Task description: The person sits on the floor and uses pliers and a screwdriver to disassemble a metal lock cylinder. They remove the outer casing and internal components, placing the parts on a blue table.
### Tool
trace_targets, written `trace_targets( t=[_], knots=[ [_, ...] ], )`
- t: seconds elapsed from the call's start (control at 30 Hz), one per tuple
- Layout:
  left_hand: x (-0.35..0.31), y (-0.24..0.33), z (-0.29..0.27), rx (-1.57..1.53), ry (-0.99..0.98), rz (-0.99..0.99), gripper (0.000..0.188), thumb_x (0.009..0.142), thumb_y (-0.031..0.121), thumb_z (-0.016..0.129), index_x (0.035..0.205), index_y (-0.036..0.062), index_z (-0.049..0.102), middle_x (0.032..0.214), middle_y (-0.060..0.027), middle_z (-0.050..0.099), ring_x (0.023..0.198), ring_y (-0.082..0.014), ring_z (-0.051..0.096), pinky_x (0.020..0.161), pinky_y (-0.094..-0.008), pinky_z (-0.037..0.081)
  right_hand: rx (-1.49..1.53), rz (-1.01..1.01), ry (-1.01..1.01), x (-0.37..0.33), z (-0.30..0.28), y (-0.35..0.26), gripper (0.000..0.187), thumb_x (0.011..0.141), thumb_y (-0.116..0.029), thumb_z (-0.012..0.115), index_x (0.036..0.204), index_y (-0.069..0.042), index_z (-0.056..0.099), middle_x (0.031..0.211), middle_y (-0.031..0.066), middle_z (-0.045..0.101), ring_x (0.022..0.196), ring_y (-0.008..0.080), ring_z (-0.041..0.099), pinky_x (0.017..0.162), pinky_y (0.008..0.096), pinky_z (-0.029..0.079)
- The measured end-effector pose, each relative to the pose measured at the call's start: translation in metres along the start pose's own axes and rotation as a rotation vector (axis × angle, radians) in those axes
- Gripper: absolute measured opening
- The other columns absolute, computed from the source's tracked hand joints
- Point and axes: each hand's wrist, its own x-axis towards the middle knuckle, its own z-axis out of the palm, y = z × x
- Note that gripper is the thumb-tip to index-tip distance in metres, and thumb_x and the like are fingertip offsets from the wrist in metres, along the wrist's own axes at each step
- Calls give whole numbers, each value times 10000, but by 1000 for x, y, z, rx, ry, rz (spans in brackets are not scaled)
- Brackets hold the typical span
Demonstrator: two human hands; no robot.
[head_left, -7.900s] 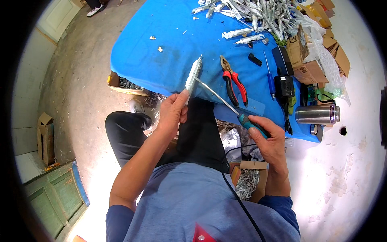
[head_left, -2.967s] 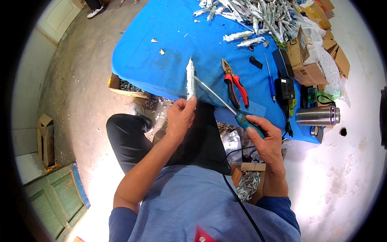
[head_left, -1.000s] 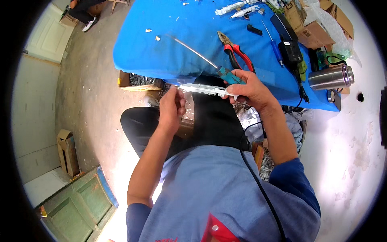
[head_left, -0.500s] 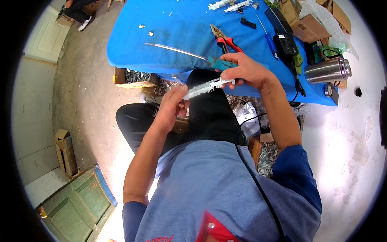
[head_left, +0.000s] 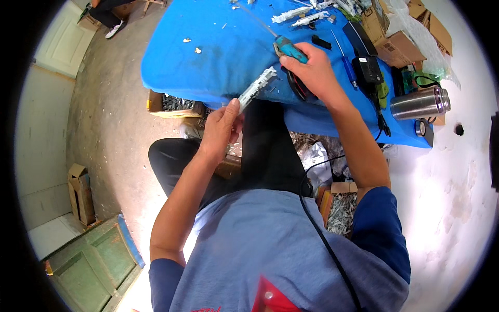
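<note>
Pinched between the thumb and fingers of my left hand (head_left: 221,127) is a long white plastic part (head_left: 258,88) with notched edges. It tilts up and to the right in front of the table edge; its lower end is hidden in the fingers. My right hand (head_left: 316,70) is closed around the teal handle of a screwdriver (head_left: 289,50). The metal shaft points up and left over the table, apart from the white part. Under my right hand lie pliers (head_left: 296,86), mostly covered by it.
The blue-covered table (head_left: 208,67) bears more white parts (head_left: 292,14) at its far side. To the right are a blue screwdriver (head_left: 349,72), a black adapter (head_left: 367,69) and a steel flask (head_left: 418,103). A carton (head_left: 174,112) of dark bits stands below. Another person's leg (head_left: 106,14) shows far left.
My right hand has moved up and away from the white part, swinging the screwdriver's shaft farther over the table. The white part now stands more steeply, held by my left hand alone.
</note>
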Motion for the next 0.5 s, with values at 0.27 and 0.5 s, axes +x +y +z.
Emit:
trace_targets(
  t=[0.27, 0.5],
  knots=[
    [11, -9, 0, -110, 75, -33, 472, 938, 487, 591, 827, 28, 575, 625, -4, 489, 481, -80, 422, 429, -222, 318, 83, 89, -12, -89, -38, -23, 441, 825, -200, 719, 1210, -8, 624, 987, 46, 648, 879, 107, 565, 803, 262, 463],
    [19, -8, 10, -77, 115, -7, 481, 935, 503, 587, 844, 32, 572, 614, 14, 467, 475, -68, 404, 424, -212, 307, -62, 104, -182, -165, -77, -36, 427, 819, -117, 717, 1224, -20, 623, 1066, 147, 683, 968, 228, 661, 852, 310, 492]
  ],
)
